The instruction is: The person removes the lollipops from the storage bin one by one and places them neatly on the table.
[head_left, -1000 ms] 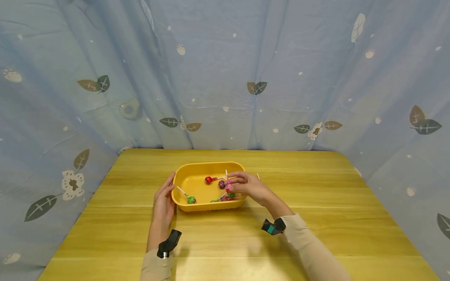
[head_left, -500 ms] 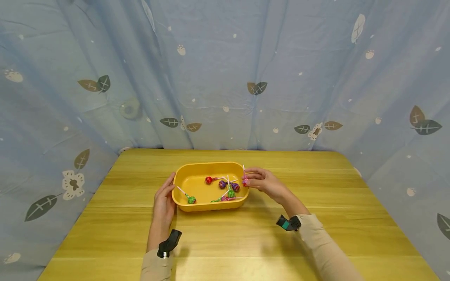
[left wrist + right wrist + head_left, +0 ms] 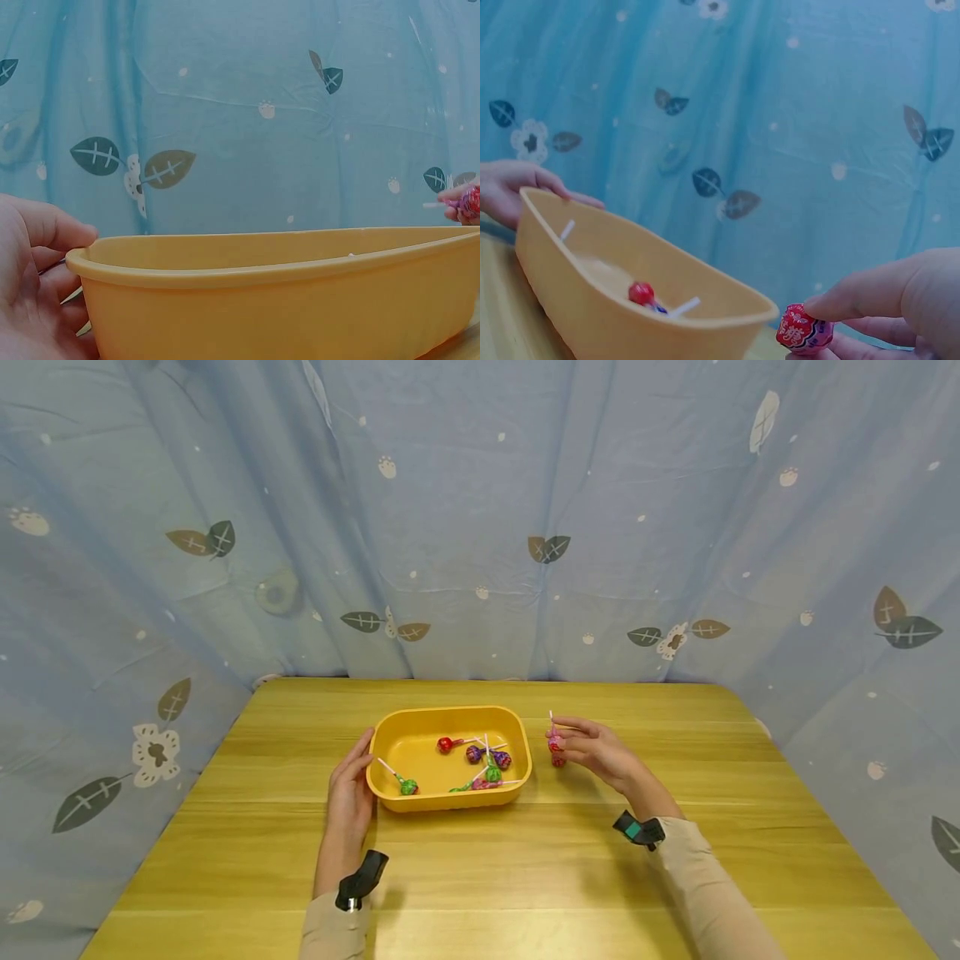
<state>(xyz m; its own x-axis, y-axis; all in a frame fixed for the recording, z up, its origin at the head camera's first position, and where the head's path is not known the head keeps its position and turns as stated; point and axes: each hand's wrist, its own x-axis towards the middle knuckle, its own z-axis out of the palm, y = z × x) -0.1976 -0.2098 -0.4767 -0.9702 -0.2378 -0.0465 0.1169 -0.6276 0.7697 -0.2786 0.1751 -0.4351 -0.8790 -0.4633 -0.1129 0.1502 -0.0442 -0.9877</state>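
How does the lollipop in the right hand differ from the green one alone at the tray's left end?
The held lollipop is wrapped in red and pink, the green lollipop mostly in green. The right hand pinches the held lollipop outside the yellow tray; the green lollipop lies inside it, untouched. Both are wrapped and round-headed.
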